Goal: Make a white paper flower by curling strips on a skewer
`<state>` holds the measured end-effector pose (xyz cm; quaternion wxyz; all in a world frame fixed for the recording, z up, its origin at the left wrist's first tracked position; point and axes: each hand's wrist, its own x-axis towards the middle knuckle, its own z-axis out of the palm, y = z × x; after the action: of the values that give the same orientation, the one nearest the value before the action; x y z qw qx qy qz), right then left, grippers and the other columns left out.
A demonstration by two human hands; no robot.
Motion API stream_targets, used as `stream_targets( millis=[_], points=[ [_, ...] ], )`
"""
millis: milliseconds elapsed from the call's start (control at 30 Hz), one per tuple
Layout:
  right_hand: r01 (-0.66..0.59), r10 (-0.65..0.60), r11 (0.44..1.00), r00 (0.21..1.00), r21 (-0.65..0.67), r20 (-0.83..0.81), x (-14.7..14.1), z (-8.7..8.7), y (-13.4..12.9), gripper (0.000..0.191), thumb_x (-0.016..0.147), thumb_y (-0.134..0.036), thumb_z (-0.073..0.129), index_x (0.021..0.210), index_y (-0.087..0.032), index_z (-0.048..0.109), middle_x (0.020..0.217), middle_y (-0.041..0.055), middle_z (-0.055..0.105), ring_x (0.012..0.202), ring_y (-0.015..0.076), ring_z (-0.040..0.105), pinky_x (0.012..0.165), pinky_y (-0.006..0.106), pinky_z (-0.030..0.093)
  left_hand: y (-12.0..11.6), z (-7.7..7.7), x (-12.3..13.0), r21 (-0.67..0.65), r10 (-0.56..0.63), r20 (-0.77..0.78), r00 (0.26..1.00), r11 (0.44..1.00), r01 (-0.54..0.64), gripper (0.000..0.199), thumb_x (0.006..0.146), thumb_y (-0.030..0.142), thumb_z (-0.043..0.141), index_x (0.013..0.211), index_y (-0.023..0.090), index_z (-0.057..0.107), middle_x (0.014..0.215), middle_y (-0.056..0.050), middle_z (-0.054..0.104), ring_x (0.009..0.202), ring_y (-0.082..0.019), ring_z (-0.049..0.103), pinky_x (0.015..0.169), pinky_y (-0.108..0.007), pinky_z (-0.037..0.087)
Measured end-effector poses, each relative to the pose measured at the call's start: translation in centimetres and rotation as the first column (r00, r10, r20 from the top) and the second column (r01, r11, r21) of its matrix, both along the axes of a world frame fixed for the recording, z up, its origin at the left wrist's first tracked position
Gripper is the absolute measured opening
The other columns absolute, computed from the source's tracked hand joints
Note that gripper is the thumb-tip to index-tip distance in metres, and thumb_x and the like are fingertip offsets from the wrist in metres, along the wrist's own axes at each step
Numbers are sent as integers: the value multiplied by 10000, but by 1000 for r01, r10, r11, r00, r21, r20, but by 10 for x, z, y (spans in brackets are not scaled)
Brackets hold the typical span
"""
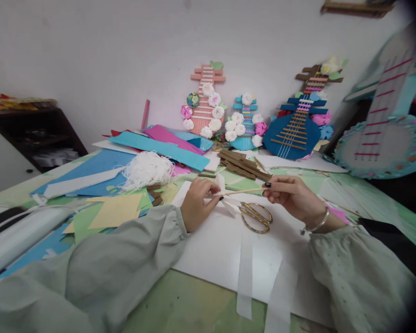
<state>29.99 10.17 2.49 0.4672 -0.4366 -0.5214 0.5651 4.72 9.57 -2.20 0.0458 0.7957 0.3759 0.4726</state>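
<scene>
1. The thin pale stick (244,191) ran between both hands, above a white board (211,247), its left end by a white paper strip (231,206).
2. The left hand (200,202) had thumb and fingers drawn into a narrow pinch on that end; the fingers hid the contact, so whether the paper was gripped too was hard to say.
3. The right hand (287,196) held the other end between thumb and fingertips. A light hold there probably served best, since so slim a stick could have bent or snapped under force.
4. Good work, it seemed, called for slow turns from the right, while the left thumb kept the paper flat and free of creases.
5. The gold-handled scissors (256,217) lay just beside the strip, below the stick; keeping the paper's edge clear of them looked wise.
6. Two more white strips (245,282) reached over the board's near edge, where a sleeve could have dragged them.
</scene>
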Motion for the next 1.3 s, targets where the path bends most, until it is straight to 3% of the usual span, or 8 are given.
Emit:
stream_targets(
  millis=[233, 433, 600, 767, 933, 1033, 1167, 1300],
  points=[
    [-281, 240, 960, 800, -10, 550, 10, -1, 4, 231, 657, -278, 696, 820, -114, 681, 612, 36, 663, 508, 110, 574, 516, 228, 446, 7, -1, -6, -112, -3, 154, 988, 993, 21, 148, 726, 210, 681, 841, 171, 596, 785, -28, 609, 804, -174, 517, 741, -298, 412],
    [-471, -55, 836, 437, 281, 898, -25, 3, -13, 335, 783, -179, 499, 1080, -193, 654, 639, 9, 655, 523, 111, 551, 544, 223, 376, 6, -1, -6, -179, -84, 192, 978, 977, 119, 205, 693, 261, 720, 843, 175, 610, 804, -36, 608, 773, -160, 547, 724, -292, 445],
    [-499, -124, 772, 488, 393, 864, -47, 3, -26, 424, 818, -140, 450, 1226, -218, 533, 659, -6, 629, 562, 111, 523, 564, 211, 343, 4, 1, -5, -178, -121, 219, 968, 971, 161, 234, 681, 328, 732, 802, 176, 602, 785, -38, 608, 789, -169, 558, 747, -310, 448],
    [-371, -84, 829, 658, 419, 748, -55, -11, -28, 386, 843, -156, 422, 1228, -173, 412, 632, -39, 598, 521, 102, 493, 544, 202, 348, 7, -1, -6, -214, -90, 250, 964, 966, 146, 276, 687, 319, 727, 873, 173, 587, 810, -40, 607, 783, -169, 560, 750, -315, 435],
    [-352, -100, 799, 722, 488, 684, -58, -16, -28, 449, 832, -115, 385, 1246, -224, 520, 617, -41, 524, 505, 84, 394, 548, 203, 328, 12, -4, -4, -267, -80, 444, 893, 939, 217, 575, 595, 299, 790, 1076, 196, 491, 1121, -83, 540, 1044, -212, 526, 862, -326, 416],
    [-302, -50, 843, 780, 445, 624, -59, -17, -27, 449, 821, -140, 397, 1225, -222, 574, 619, -26, 495, 507, 87, 332, 511, 203, 299, 12, -3, -2, -365, -119, 693, 711, 792, 489, 740, 539, 248, 822, 1156, 223, 415, 1125, -67, 537, 989, -191, 571, 849, -325, 441],
    [-283, 59, 892, 846, 352, 529, -60, -19, -26, 464, 805, -167, 428, 1244, -216, 568, 576, -33, 431, 485, 86, 301, 467, 202, 277, 9, 2, -1, -422, -24, 871, 491, 475, 772, 512, 567, 224, 810, 999, 142, 548, 875, -47, 648, 829, -178, 630, 803, -321, 457],
    [-298, 126, 905, 870, 304, 477, -64, -18, -28, 505, 787, -151, 421, 1275, -201, 542, 562, -50, 371, 474, 71, 272, 458, 194, 258, 5, 6, -1, -394, 100, 918, 384, 353, 849, 387, 593, 205, 790, 927, 134, 608, 777, -42, 679, 731, -172, 645, 733, -311, 469]
  ],
)
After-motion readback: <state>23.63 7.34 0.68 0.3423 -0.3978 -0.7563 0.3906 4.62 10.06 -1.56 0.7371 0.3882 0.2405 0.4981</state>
